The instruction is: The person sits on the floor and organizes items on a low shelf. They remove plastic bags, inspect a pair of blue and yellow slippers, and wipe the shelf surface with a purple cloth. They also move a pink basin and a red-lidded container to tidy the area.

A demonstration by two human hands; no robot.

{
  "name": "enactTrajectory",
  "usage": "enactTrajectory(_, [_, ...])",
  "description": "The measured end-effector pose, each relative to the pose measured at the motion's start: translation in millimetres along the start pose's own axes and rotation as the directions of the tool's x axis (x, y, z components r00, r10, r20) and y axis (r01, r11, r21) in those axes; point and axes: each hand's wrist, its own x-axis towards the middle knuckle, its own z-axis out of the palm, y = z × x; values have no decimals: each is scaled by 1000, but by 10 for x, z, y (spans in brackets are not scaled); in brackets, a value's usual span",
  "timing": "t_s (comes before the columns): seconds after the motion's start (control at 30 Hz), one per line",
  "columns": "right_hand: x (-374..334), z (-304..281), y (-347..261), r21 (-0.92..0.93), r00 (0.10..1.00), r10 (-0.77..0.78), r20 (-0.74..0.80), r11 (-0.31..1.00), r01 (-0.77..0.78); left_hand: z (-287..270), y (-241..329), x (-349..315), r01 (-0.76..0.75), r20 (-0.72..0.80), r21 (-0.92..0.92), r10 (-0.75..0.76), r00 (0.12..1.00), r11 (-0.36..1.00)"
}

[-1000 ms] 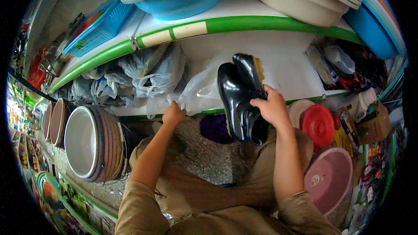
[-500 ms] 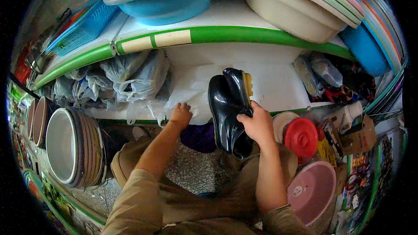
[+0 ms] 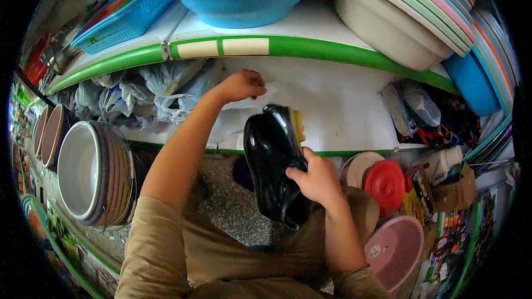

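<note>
As we sweep from the left, with the black boots [image 3: 260, 160] as our marker, a stack of buckets [image 3: 79, 171] stands well to their left. Further in, still left of the boots and beyond them, we have bagged goods [image 3: 172, 86] bundled under the upper shelf's green edge [image 3: 310, 48]. And now our left hand [image 3: 241, 87]: up and a little left of the boots' far end, near them yet not seen touching. Its fingers curl, close to some pale plastic film [image 3: 272, 89], but whether they pinch any of it, we cannot tell.

Centre stage, the boots themselves, the pair side by side, hanging over the speckled floor [image 3: 224, 199] just this side of the white lower shelf [image 3: 354, 111]. Here's the relation that counts: their long axis runs away from us toward that shelf, toes seemingly far, mouths seemingly near, a yellow sole [image 3: 298, 126] facing right. Our right hand [image 3: 318, 180] is the nearer one, clamped on them from their right side, thumb across the top, so most of the pair lies left of its grip. Off to the boots' right, a round red plastic piece [image 3: 384, 187], and nearer us, a pink basin [image 3: 396, 254].
</note>
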Motion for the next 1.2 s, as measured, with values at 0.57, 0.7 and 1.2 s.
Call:
enactTrajectory(0.57, [-36, 658, -44, -337, 949, -306, 78, 888, 314, 379, 323, -256, -250, 200, 615, 159, 967, 748])
enactTrajectory(0.7, [13, 608, -81, -175, 981, -22, 191, 983, 56, 353, 578, -290, 13, 187, 441, -107, 976, 897])
enactTrajectory(1.2, [196, 633, 113, -263, 995, 77, 60, 963, -58, 251, 622, -858, -55, -19, 650, 89, 996, 758])
